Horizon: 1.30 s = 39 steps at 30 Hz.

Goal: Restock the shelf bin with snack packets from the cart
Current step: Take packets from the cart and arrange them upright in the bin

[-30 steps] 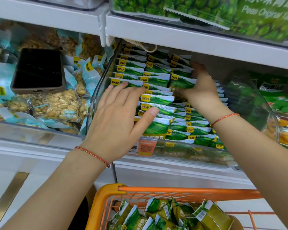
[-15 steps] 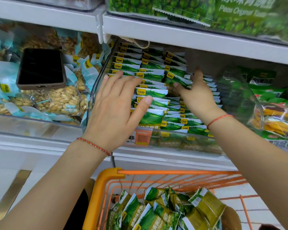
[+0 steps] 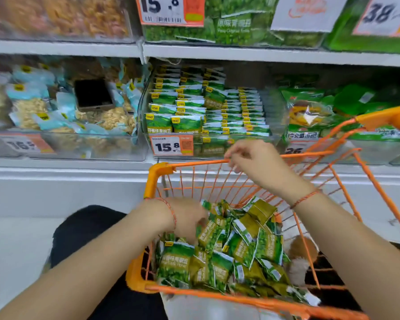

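Inside cart (image 3: 158, 172), jumbled green snack packets (image 3: 236, 252).

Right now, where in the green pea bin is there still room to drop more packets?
The shelf bin is packed in rows on its left and middle. The lower gap is at the right, between the short packet rows and the bin's right wall. The cart is crowded with snack packets where the left hand reaches.

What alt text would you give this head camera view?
A person's left hand reaches into green snack packets in an orange wire cart, the right hand at its far rim, below a clear shelf bin of matching packets.
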Motion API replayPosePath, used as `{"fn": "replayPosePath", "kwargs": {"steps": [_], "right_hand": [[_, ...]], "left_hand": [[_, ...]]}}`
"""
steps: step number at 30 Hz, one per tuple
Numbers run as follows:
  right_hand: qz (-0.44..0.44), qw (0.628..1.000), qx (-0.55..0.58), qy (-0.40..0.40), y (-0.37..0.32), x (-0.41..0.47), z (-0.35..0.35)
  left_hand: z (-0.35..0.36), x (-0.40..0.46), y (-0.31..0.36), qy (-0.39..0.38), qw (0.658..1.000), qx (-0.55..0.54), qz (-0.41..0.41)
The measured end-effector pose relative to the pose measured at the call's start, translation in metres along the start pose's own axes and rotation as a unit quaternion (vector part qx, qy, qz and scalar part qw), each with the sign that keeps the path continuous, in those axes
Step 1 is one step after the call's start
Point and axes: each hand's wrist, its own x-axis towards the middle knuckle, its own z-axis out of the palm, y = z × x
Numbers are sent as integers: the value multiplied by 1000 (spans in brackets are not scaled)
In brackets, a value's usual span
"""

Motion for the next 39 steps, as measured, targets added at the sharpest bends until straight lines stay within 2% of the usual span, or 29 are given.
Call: {"fn": "replayPosePath", "kwargs": {"steps": [1, 3, 5, 6, 9, 14, 19, 23, 26, 28, 30, 32, 33, 34, 36, 37, 39], "right_hand": [[18, 995, -54, -83, 2, -12, 7], [38, 959, -144, -240, 7, -33, 27], [58, 919, -190, -340, 13, -53, 47], [66, 907, -203, -364, 15, -59, 56], [78, 908, -193, -362, 22, -66, 69], [90, 946, -87, -300, 25, -63, 62], [106, 939, -36, -326, 32, -62, 53], [142, 920, 86, -354, 22, -61, 37], [168, 921, 156, -314, 25, -61, 22], [159, 905, 234, -317, 32, -60, 17], [140, 899, 254, -329, 35, -60, 17], [127, 914, 249, -294, 34, -59, 19], [125, 923, 249, -265, 36, -58, 21], [127, 929, 254, -237, 38, -56, 22], [142, 934, 275, -177, 41, -53, 20], [148, 933, 293, -148, 42, -52, 18], [156, 918, 349, -106, 43, -51, 15]], "left_hand": [[2, -9, 12, -45, 998, 52, -5], [10, -16, 30, -37, 990, 137, 2], [21, -4, 34, -66, 978, 197, 7], [27, 2, 34, -71, 977, 199, 17], [32, 5, 34, -88, 964, 250, 17], [31, 4, 27, -101, 977, 179, 54], [15, -9, 31, -51, 992, 22, 111], [-1, -3, 25, 33, 969, -163, 180], [-16, -5, 17, 106, 931, -283, 205], [-18, -2, 11, 130, 909, -333, 214], [-16, -3, 9, 149, 894, -364, 214], [-15, -7, 9, 166, 866, -419, 217], [-15, -9, 8, 183, 835, -466, 228], [-17, -14, 9, 202, 791, -527, 237], [-23, -19, 9, 230, 682, -661, 214], [-26, -21, 9, 232, 640, -704, 203], [-29, -22, 11, 246, 596, -735, 210]]}}
